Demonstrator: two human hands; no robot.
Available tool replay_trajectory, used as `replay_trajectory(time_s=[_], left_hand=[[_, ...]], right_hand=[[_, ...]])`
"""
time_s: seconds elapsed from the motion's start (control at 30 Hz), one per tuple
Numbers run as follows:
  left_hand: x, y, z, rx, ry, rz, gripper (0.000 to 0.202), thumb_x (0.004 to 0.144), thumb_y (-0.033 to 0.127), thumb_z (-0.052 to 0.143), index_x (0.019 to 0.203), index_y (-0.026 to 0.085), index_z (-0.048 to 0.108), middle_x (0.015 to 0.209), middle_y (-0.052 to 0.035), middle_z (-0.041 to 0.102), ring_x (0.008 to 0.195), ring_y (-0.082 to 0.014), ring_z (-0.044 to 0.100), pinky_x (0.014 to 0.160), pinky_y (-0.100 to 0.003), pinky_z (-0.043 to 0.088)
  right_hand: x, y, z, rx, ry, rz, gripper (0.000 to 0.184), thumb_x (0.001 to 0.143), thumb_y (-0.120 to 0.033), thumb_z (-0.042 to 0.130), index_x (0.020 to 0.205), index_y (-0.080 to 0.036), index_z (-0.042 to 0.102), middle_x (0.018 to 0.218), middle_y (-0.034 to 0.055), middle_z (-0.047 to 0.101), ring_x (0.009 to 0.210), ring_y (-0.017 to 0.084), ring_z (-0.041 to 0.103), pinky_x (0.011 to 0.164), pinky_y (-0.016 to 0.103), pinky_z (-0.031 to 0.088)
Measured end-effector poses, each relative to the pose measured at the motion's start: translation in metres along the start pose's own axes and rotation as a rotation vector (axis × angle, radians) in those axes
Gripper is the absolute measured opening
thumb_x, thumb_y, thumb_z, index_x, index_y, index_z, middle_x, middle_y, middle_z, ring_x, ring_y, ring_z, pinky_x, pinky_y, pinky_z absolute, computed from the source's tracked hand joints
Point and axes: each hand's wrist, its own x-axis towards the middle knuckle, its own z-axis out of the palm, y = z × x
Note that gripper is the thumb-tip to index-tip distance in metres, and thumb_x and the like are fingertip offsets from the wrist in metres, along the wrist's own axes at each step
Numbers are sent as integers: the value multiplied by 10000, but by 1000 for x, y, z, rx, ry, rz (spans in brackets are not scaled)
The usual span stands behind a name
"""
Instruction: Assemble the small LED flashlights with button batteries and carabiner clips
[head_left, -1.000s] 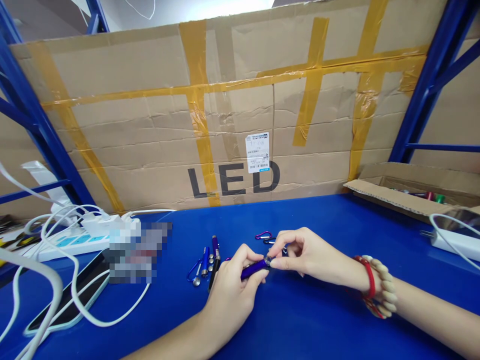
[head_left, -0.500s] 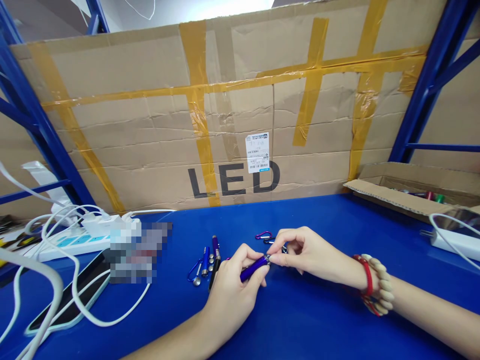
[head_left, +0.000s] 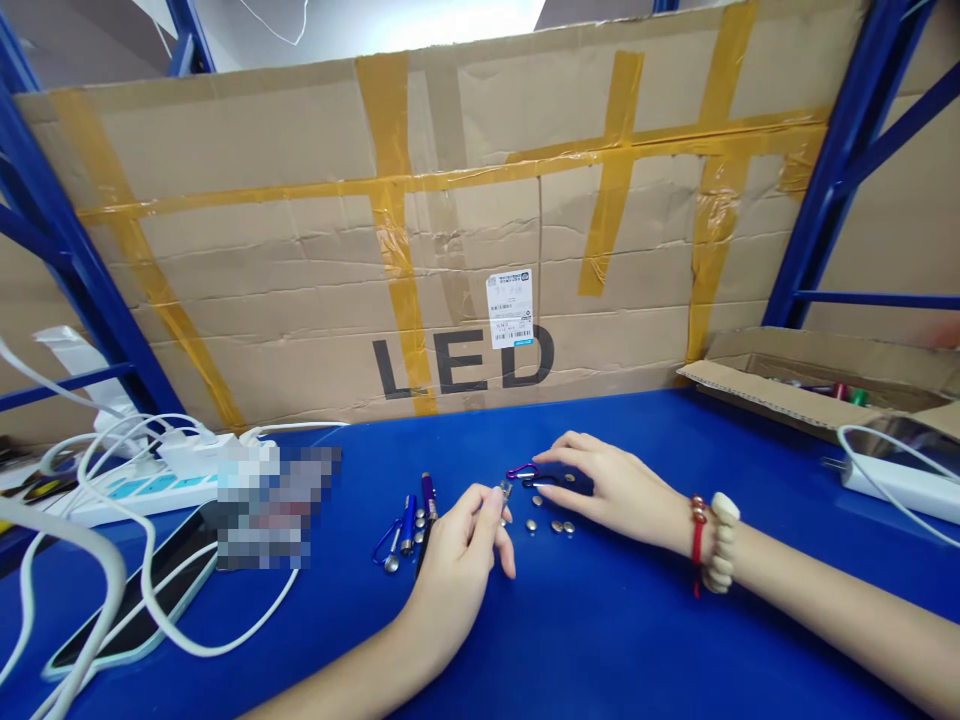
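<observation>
My left hand [head_left: 459, 553] is closed around a small torch; only its silver end [head_left: 505, 489] shows above the fingertips. My right hand [head_left: 604, 487], with bead bracelets on the wrist, lies with fingers stretched out on the blue table [head_left: 630, 620]. Its fingertips are at a pink carabiner [head_left: 523, 470] and a small dark part beside it. Several silver button cells [head_left: 556, 526] lie loose between the two hands. Left of my left hand lie a blue torch [head_left: 409, 518] and a purple torch [head_left: 429, 495] with clips.
A taped cardboard sheet marked LED [head_left: 465, 260] stands along the back. A white power strip [head_left: 127, 487], looping white cables [head_left: 172, 625] and a phone [head_left: 120, 615] are on the left. An open cardboard box [head_left: 780, 392] and a white charger [head_left: 896, 482] sit on the right.
My right hand left the torch's end and moved up to the carabiner, fingers spread. My left hand tipped the torch more upright. Button cells now lie on the table between the hands.
</observation>
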Motion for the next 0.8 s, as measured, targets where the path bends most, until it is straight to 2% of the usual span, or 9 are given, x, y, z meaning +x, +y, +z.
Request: replay_trajectory(time_s=[0.07, 0.2, 0.43, 0.6, 0.8], left_hand=[[-1, 1, 0, -11, -5, -7, 355, 897, 480, 316, 761, 181, 450, 468, 48, 494, 405, -89, 288, 449, -226, 224], [-2, 1, 1, -60, -25, -34, 380, 880, 531, 310, 739, 195, 415, 452, 61, 462, 403, -90, 295, 435, -218, 221], [-1, -3, 3, -57, -57, -36, 394, 875, 546, 313, 722, 199, 418, 454, 59, 448, 419, -94, 321, 438, -213, 238], [-3, 0, 2, -59, -61, -30, 386, 881, 536, 317, 716, 202, 413, 454, 58, 444, 430, -99, 341, 446, -216, 250], [-4, 2, 1, -54, -59, -38, 378, 892, 523, 290, 736, 201, 411, 457, 61, 444, 425, -98, 320, 449, -215, 250]], right_hand=[[-1, -2, 5, 2, -47, -26, 406, 865, -464, 473, 1189, -238, 568, 1105, 80, 574, 989, 233, 533, 847, 373, 424], [-3, -4, 11, 27, -95, -5, 406, 896, -452, 415, 1216, -239, 546, 1145, 86, 556, 1013, 239, 513, 862, 411, 412], [-1, -3, 12, 54, -47, -10, 269, 848, -411, 517, 953, -205, 655, 1082, 78, 581, 968, 224, 533, 870, 382, 411], [0, -5, 14, 83, -37, -33, 231, 820, -382, 556, 927, -207, 662, 1060, 73, 601, 937, 216, 547, 859, 366, 416], [0, -6, 13, 112, -24, 48, 200, 763, -376, 599, 835, -201, 665, 1027, 67, 613, 927, 221, 551, 855, 373, 421]])
